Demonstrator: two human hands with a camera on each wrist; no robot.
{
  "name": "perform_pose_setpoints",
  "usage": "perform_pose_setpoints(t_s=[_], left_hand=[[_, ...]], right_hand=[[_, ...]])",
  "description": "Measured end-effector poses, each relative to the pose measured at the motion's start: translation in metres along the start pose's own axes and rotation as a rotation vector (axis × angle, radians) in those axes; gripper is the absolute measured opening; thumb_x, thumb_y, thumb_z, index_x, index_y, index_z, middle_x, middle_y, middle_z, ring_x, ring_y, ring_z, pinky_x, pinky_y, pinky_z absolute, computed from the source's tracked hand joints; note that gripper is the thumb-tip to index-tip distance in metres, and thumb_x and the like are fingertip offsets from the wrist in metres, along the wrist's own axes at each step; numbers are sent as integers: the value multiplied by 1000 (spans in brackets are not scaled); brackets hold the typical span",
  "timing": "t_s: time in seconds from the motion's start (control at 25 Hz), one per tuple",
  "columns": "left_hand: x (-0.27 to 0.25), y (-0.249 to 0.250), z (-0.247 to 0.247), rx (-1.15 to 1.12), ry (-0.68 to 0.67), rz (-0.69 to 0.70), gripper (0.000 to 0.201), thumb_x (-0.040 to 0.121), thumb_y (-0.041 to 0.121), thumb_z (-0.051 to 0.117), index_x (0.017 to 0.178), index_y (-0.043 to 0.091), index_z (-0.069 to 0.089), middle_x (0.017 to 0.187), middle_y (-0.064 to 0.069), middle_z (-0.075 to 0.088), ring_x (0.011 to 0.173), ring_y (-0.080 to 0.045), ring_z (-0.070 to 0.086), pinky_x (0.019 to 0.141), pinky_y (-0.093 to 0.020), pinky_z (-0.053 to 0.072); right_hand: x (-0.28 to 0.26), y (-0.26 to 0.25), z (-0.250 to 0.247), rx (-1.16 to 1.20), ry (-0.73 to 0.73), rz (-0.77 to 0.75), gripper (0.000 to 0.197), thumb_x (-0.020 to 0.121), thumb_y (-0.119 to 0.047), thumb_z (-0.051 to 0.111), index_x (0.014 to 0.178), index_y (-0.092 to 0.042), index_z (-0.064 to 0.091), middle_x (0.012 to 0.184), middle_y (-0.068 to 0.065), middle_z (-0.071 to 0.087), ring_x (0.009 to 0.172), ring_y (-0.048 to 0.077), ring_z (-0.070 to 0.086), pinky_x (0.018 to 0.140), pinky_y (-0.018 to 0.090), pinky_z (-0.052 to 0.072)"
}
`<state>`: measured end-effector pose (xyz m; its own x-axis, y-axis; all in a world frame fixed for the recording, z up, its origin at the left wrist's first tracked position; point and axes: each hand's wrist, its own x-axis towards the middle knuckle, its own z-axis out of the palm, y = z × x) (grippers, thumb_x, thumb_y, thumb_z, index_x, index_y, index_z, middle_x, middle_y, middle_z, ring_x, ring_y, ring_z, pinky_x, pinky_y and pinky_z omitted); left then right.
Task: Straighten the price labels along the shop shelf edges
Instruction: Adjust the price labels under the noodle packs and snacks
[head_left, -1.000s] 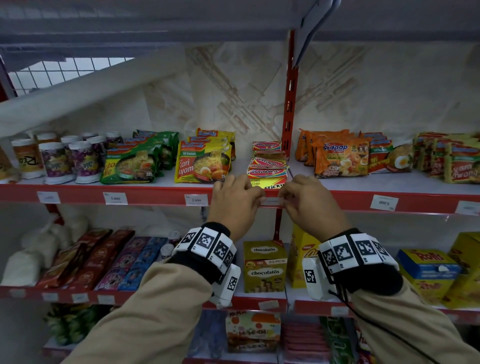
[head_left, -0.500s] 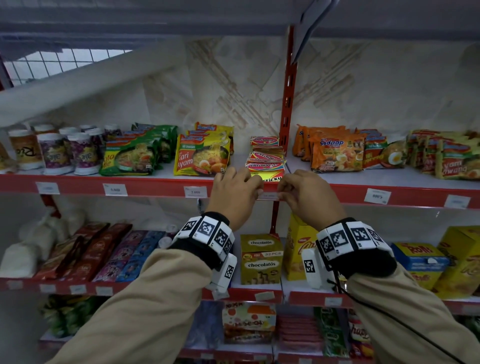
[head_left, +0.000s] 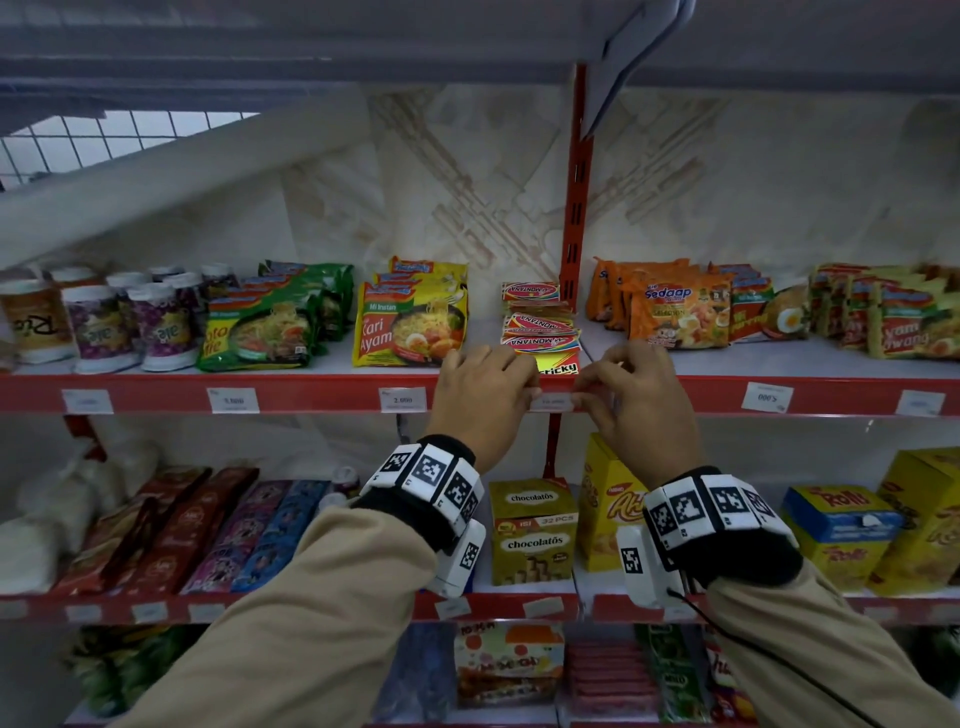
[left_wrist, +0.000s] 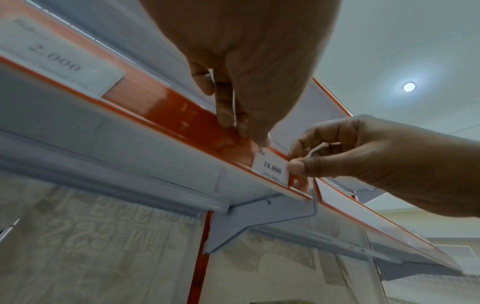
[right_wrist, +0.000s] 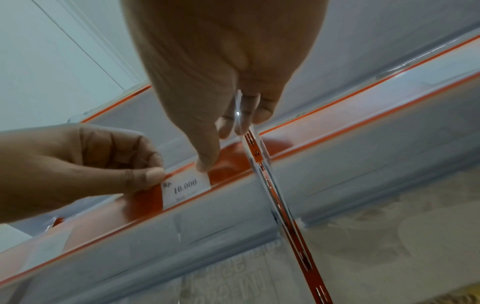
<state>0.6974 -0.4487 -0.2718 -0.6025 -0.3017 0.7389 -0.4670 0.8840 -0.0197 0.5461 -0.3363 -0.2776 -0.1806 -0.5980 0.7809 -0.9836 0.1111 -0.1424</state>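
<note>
A small white price label (head_left: 551, 402) reading 10.000 (left_wrist: 271, 169) (right_wrist: 185, 188) sits in the red shelf-edge rail (head_left: 322, 397), just left of the red upright. My left hand (head_left: 527, 387) grips over the rail, its thumb (right_wrist: 153, 176) on the label's upper left corner. My right hand (head_left: 582, 389) pinches the label's right end with its thumb (left_wrist: 298, 166) and forefinger. The label lies nearly level in the rail. Further labels sit along the same rail, one marked 2.000 (head_left: 402, 400).
Noodle packets (head_left: 410, 325), Montana packs (head_left: 540, 332) and cups (head_left: 98, 327) fill the shelf above the rail. A label (head_left: 768, 397) to the right reads upside down. Chocolatos boxes (head_left: 534, 530) and yellow cartons stand on the shelf below, which has its own labels.
Both hands have stayed at the same label, with only small finger movements. The head view has drifted slightly.
</note>
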Motion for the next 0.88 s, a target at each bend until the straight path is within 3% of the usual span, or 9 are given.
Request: perform_pose_setpoints(t_s=[0.16,0.24,0.36,0.52,0.64,0.72,0.88], left_hand=[[-3,6,4,0,111,-9,11,85,20,67,83,12,61,89,-5,59,84,-26,51,73,-37,37],[-4,9,5,-30,96,-45,9,86,20,65,85,13,60,90,-4,58,85,-25,49,75,-35,34],[0,15,6,-60,51,-95,7,87,25,61,90,20,59,93,2,55,91,-21,47,80,-33,31],[9,53,14,-57,43,-60,18,84,37,60,97,24,61,99,5,56,98,-20,48,83,-36,33],[19,91,28,-43,17,-90,38,81,41,60,114,22,61,120,1,55,114,-25,45,91,-39,32],[22,110,38,-22,-74,-145,53,82,45,56,129,21,53,139,0,44,130,-26,32,102,-42,25],[15,138,53,1,-147,-241,69,86,51,48,144,15,34,152,0,30,139,-22,16,110,-40,14]], right_hand=[[-6,4,7,-16,60,10,23,80,-25,73,98,-15,63,95,4,59,92,26,50,75,35,45],[-9,9,6,-23,88,31,24,78,-23,74,97,-15,60,95,4,58,92,24,50,74,33,43],[-15,24,0,-12,108,71,23,77,-24,76,90,-15,61,90,3,57,87,22,49,69,33,44],[-23,52,-13,-17,81,78,20,80,-28,73,90,-14,62,90,2,57,86,22,49,69,34,44],[-28,79,-31,15,98,97,18,83,-30,70,90,-15,62,89,1,57,87,20,49,70,32,44],[-32,98,-43,17,108,93,15,85,-28,68,89,-16,61,88,1,57,86,20,50,70,34,45],[-39,126,-57,51,82,66,9,85,-23,66,87,-16,60,87,0,56,84,18,47,70,33,44]])
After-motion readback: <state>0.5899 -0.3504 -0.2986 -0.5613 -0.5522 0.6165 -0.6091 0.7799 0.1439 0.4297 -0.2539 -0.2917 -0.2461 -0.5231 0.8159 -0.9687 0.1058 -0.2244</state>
